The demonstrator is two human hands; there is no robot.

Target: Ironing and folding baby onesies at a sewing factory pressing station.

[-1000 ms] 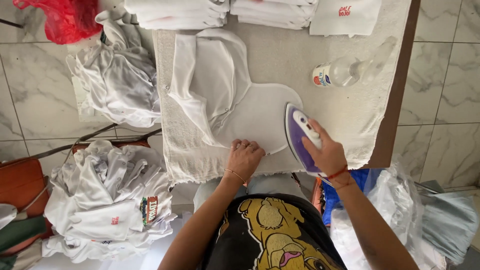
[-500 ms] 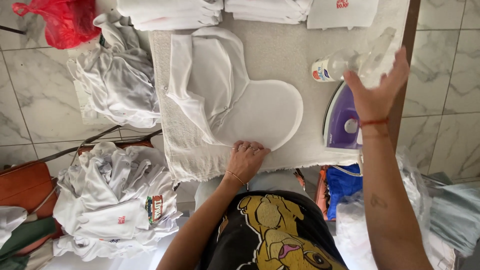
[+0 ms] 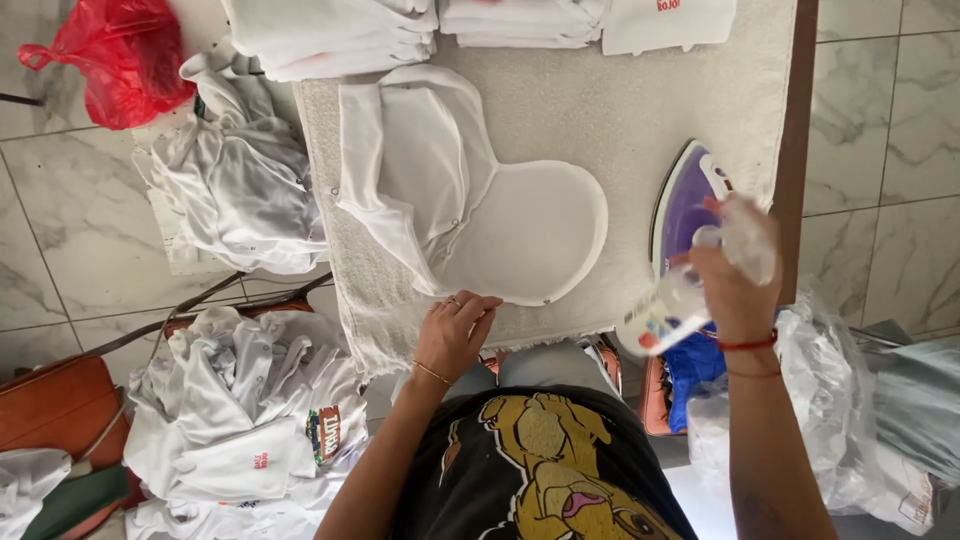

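Note:
A small white garment (image 3: 470, 200) lies spread on the towel-covered ironing table (image 3: 640, 110), its rounded lower part toward me. My left hand (image 3: 455, 335) rests flat on the table's near edge, touching the garment's hem. Over the table's right side, my right hand (image 3: 735, 275) grips a clear plastic spray bottle (image 3: 690, 290), tilted with its base toward me. A purple and white iron (image 3: 685, 200) stands just behind that hand.
Folded white garments (image 3: 340, 35) are stacked at the table's far edge. Crumpled white clothes lie in piles at left (image 3: 235, 190) and lower left (image 3: 250, 420). A red plastic bag (image 3: 125, 55) sits at top left. Clear plastic bags (image 3: 850, 400) lie at right on the marble floor.
My right hand let go of the iron, reached to the bottle at the table's right, and now holds it lifted toward me. The iron stands at the right. My left hand stayed put.

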